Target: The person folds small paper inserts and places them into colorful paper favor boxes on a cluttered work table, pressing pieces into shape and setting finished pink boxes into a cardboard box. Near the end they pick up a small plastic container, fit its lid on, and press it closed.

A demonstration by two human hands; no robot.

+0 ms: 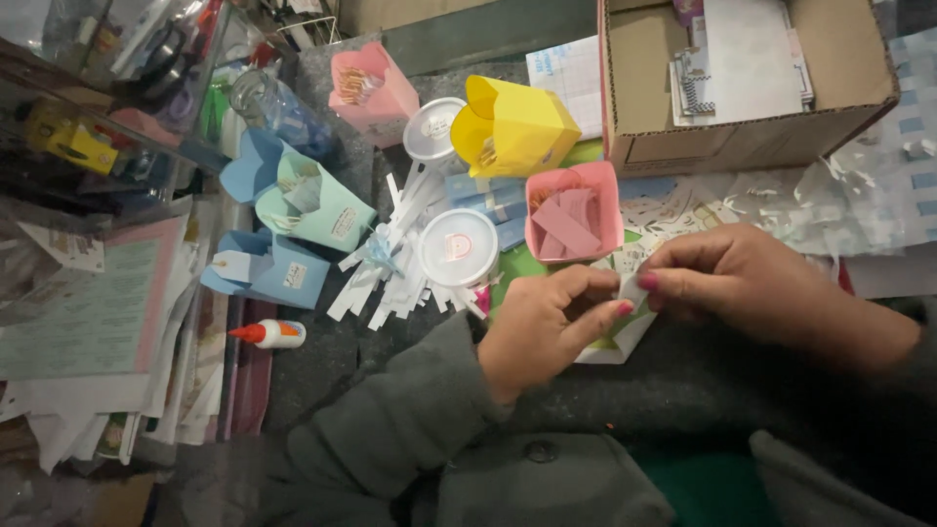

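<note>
Item: small white paper piece (pixel 632 289), held just below the pink paper box (pixel 573 222) on the desk (pixel 322 351); both hands pinch it. Left hand (pixel 547 322) and right hand (pixel 747 283): fingers pressed together on opposite edges, not spread. Handling: grip light and even, edges aligned before creasing, judging from the thin paper.

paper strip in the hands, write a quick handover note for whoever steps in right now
Left hand: pinching the small white paper strip from the left.
Right hand: pinching the same strip from the right, above the white sheet.
Nearby: pink paper box holds pink pieces; yellow box, loose white strips, glue bottle to the left.
Done: several paper boxes stand folded.
Left: the strip is unplaced, not yet glued.
</note>
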